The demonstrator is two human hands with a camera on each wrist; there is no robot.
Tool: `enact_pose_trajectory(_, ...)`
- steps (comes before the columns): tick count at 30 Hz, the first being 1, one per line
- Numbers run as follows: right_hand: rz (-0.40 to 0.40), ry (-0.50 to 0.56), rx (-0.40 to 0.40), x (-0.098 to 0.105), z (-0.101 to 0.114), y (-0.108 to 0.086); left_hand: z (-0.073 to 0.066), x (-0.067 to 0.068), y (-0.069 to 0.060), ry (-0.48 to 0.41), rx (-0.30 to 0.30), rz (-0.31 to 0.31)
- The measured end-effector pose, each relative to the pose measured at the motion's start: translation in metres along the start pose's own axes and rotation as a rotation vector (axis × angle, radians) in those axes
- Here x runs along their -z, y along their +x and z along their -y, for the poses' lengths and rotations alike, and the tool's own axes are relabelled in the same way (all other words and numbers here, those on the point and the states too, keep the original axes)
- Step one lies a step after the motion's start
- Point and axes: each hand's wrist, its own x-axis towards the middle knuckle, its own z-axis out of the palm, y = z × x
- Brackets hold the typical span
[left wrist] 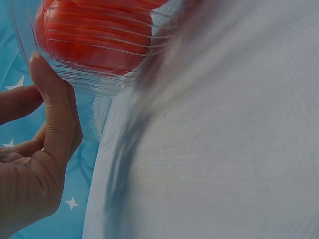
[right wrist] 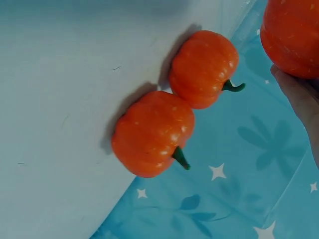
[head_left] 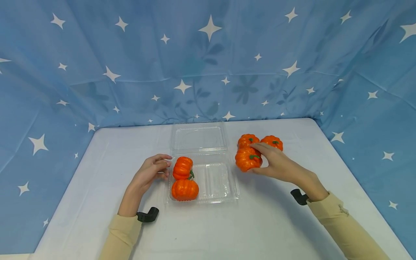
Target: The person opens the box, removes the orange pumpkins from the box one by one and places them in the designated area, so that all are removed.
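My right hand point(head_left: 276, 162) grips a small orange toy pumpkin point(head_left: 246, 159) with a green stem, thumb and fingers on opposite sides. In the right wrist view this held pumpkin point(right wrist: 294, 37) appears raised at the upper right. Two more pumpkins point(right wrist: 204, 69) sit side by side on the table just behind it. A clear plastic clamshell box point(head_left: 221, 182) lies with its base toward me, holding two pumpkins point(head_left: 185, 190) along its left side. Beside the box's left wall is my left hand point(head_left: 151, 171), fingers loosely bent, one fingertip point(left wrist: 36, 57) at the plastic edge.
The box's lid point(head_left: 199, 139) lies folded back, away from me. A white cloth point(head_left: 208, 231) covers the table. Blue curtains point(head_left: 195, 65) with white stars hang behind and at both sides. Each wrist wears a black strap camera point(head_left: 148, 215).
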Motion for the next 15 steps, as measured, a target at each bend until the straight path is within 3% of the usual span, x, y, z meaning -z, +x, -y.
enact_pose_trajectory(15,0.010,0.018,-0.070,-0.013,-0.022,-0.001,0.000,0.000,0.000,-0.006,0.004,-0.003)
